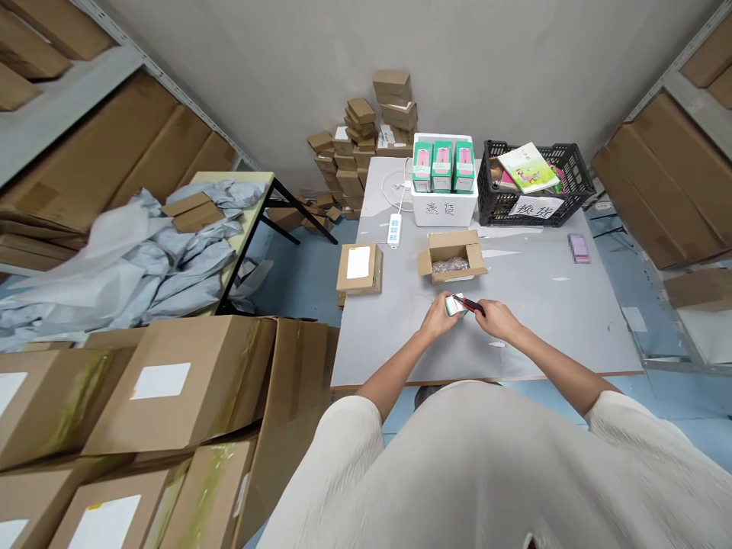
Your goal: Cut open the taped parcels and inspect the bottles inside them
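Observation:
Near the front of the grey table, my left hand (pixel 438 317) is wrapped round a small white and green box (pixel 455 305). My right hand (pixel 497 319) grips a red and black tool (pixel 469 304), whose tip lies over the top face of the small box. Just behind my hands stands an open cardboard box (pixel 453 258) with its flaps spread and bubble wrap (pixel 451 264) inside. The exact kind of tool is too small to tell.
On the table (pixel 549 320) are a white bin (pixel 444 210) with green and pink boxes, a black crate (pixel 575 183) with books, a power strip (pixel 394 229) and a closed carton (pixel 357 268). Stacked cartons (pixel 171 381) stand at the left.

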The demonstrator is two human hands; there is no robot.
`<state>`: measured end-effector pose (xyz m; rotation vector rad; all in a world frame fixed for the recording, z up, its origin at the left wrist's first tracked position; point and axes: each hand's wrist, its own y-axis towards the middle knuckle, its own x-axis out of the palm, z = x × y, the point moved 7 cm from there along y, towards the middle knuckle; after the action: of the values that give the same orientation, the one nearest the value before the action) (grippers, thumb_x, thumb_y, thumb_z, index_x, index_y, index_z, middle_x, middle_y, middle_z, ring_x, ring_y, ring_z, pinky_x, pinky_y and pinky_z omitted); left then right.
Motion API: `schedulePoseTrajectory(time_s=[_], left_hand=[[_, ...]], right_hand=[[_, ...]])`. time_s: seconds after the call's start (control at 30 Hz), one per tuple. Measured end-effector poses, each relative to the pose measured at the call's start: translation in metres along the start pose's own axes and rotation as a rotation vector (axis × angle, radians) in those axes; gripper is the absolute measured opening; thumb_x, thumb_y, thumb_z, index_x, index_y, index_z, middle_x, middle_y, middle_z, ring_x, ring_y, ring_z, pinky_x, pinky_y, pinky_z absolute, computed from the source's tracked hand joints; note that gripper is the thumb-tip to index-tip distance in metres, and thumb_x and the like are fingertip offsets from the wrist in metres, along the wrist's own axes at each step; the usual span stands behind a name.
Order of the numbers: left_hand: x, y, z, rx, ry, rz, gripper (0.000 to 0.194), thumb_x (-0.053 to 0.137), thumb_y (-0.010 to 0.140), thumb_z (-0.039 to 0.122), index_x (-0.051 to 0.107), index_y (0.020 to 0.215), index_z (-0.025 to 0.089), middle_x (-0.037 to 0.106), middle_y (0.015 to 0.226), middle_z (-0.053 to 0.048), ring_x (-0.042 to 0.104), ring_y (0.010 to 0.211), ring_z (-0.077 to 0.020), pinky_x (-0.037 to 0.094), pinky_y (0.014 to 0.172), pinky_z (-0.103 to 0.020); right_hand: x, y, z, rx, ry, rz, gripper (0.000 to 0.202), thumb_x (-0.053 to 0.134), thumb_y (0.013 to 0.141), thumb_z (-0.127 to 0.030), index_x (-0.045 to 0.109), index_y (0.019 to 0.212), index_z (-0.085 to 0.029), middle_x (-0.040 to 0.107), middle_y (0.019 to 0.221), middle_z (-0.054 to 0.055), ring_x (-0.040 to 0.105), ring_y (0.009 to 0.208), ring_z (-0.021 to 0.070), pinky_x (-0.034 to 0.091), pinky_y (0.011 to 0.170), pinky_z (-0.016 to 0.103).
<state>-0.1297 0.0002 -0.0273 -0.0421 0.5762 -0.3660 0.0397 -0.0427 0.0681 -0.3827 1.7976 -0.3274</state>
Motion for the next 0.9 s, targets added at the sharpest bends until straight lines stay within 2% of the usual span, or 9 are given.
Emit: schedulePoseTrajectory(time_s=[0.2,0.37,0.63,0.73,0.8,0.9], left_hand=[[0.001,0.004,0.003,-0.02,0.036,-0.031,0.064,0.087,0.082,0.03,0.052,0.136,0.027,0.07,0.132,-0.009,0.07,0.119,-0.0306,0.057,0.099,-0.044],[0.002,0.006,0.006,-0.015,0.053,-0.036,0.063,0.087,0.083,0.031,0.053,0.136,0.028,0.071,0.13,-0.009,0.071,0.118,-0.0304,0.057,0.098,-0.043],[0.006,0.009,0.007,0.05,0.079,-0.073,0.057,0.084,0.085,0.03,0.056,0.135,0.026,0.069,0.134,-0.01,0.069,0.121,-0.0303,0.057,0.099,-0.043],[0.005,0.011,0.006,0.061,0.077,-0.074,0.058,0.084,0.085,0.031,0.057,0.135,0.026,0.068,0.136,-0.01,0.067,0.125,-0.0306,0.056,0.103,-0.045],[0.004,0.012,0.005,0.058,0.075,-0.072,0.06,0.085,0.084,0.033,0.057,0.137,0.026,0.067,0.137,-0.01,0.066,0.126,-0.0306,0.056,0.106,-0.046],[0.0,0.012,0.004,0.052,0.072,-0.072,0.063,0.086,0.082,0.033,0.057,0.137,0.025,0.066,0.138,-0.011,0.066,0.125,-0.0306,0.056,0.105,-0.046]], right_hand=[[0.0,0.004,0.0,0.028,-0.023,0.001,0.026,0.048,0.109,-0.028,0.071,0.115,-0.016,0.079,0.117,0.017,0.075,0.101,0.0277,0.045,0.079,0.03],[-0.008,0.0,-0.001,0.049,-0.045,-0.024,0.027,0.05,0.108,-0.027,0.073,0.115,-0.015,0.08,0.116,0.018,0.076,0.101,0.0297,0.047,0.079,0.031],[-0.025,-0.004,0.002,0.076,-0.026,-0.074,0.025,0.059,0.101,-0.033,0.079,0.102,-0.018,0.081,0.103,0.019,0.077,0.092,0.031,0.044,0.07,0.031],[-0.033,-0.004,0.019,0.096,0.062,-0.04,0.024,0.06,0.1,-0.036,0.078,0.096,-0.022,0.081,0.095,0.014,0.076,0.089,0.0285,0.042,0.068,0.029],[-0.037,-0.001,0.038,0.118,0.145,-0.005,0.023,0.059,0.101,-0.037,0.078,0.097,-0.023,0.081,0.091,0.011,0.075,0.088,0.027,0.042,0.069,0.029],[-0.032,0.008,0.077,0.202,0.315,0.007,0.027,0.054,0.103,-0.036,0.074,0.114,-0.023,0.08,0.092,0.007,0.073,0.082,0.0233,0.044,0.069,0.027]])
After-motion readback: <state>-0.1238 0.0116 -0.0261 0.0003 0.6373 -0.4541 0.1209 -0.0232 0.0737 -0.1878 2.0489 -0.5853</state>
